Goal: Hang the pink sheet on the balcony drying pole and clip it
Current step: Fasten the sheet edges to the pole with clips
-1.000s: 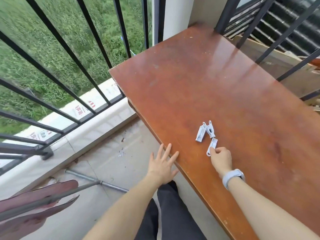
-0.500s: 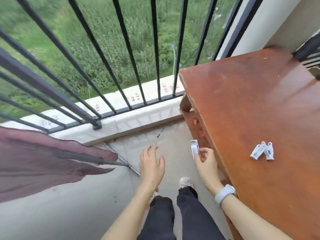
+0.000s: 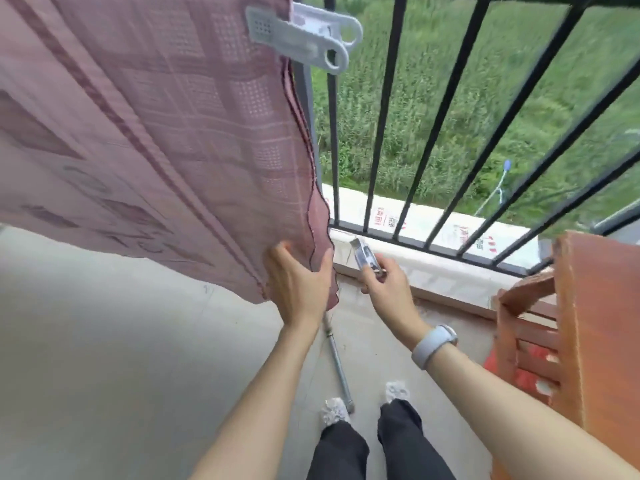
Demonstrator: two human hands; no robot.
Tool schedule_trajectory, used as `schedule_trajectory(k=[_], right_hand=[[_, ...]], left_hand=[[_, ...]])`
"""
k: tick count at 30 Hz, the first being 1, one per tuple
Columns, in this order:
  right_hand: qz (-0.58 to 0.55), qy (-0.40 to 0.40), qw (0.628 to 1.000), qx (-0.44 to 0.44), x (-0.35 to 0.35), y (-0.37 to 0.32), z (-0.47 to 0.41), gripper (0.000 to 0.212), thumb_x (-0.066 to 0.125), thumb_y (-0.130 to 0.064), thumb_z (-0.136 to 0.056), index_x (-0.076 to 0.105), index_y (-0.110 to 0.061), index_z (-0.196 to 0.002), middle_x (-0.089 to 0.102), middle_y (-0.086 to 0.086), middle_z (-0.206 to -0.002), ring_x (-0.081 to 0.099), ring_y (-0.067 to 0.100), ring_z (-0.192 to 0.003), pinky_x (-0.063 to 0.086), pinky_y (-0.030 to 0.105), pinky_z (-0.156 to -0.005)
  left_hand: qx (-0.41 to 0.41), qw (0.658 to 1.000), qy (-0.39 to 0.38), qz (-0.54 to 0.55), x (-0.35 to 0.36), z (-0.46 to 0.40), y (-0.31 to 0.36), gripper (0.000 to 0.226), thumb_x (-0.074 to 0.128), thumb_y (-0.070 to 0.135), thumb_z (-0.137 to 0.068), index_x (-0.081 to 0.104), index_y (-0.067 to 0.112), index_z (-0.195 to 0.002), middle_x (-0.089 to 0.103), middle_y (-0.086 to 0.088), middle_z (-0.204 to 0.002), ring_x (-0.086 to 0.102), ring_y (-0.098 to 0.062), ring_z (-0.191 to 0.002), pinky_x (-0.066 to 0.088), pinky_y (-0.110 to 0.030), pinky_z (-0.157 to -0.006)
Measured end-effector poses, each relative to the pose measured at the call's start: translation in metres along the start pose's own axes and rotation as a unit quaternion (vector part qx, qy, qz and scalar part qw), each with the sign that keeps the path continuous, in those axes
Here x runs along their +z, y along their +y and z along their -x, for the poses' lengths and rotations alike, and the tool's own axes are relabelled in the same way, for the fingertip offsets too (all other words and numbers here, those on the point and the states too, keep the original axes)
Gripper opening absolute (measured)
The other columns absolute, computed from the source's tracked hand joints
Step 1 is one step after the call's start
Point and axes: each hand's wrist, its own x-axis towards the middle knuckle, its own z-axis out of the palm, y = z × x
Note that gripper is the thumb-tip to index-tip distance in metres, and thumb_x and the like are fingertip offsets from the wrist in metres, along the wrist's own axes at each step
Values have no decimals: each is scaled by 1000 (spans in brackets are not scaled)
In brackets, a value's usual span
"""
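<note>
A person stands on a balcony, looking down past both bare forearms to their shoes on the concrete floor. The pink sheet hangs above and to the left of the hands, filling the upper left of the view; the pole it hangs from is out of sight. High above the hands, two large white clips already bite its near edge.

The left hand is closed on the lower corner of the sheet — thumb on the near side, fingers behind the scalloped hem. Just to its right, apart from it, the right hand pinches a small white clip between thumb and fingers, the clip's tip aimed toward the hem but not yet touching cloth. A pale wristband sits on the right wrist.

Beyond the hands stand black railing bars, with green vegetation far below. To the right of the right hand is the reddish wooden bench. Below the left hand a metal rod lies on the floor, running toward the shoes.

The likely next step is clipping this lower corner. The risks from here: the small clip could slip from a fingertip pinch and fall through the railing gaps; its jaws may catch only one layer of the folded hem and pop off; and a step back could land on the loose rod.
</note>
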Motion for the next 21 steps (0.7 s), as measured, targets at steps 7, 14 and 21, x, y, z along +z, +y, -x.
schedule_trajectory(k=[7, 14, 21], right_hand=[[-15, -57, 998, -38, -12, -15, -22, 13, 50, -24, -88, 52, -35, -81, 59, 5, -86, 61, 29, -82, 51, 50, -79], [-150, -161, 975, 18, -24, -36, -50, 14, 35, -23, -90, 46, -14, -89, 63, 5, -106, 59, 14, -98, 47, 29, -84], [-227, -309, 924, 2, -3, -71, -71, 17, 33, -26, -76, 39, -11, -68, 38, 45, -113, 47, 21, -80, 38, 34, -73]], left_hand=[[-81, 989, 79, 91, 11, -17, 15, 21, 58, 16, -85, 50, 2, -99, 57, -18, -99, 57, -35, -89, 43, -36, -70], [-45, 993, 76, 80, 6, 17, 19, 21, 61, 5, -83, 52, -2, -66, 53, -13, -62, 36, -20, -61, 23, -22, -57], [-65, 993, 60, 77, 5, 1, 35, 7, 55, 9, -87, 59, 4, -86, 64, -11, -76, 50, -25, -70, 28, -22, -60]])
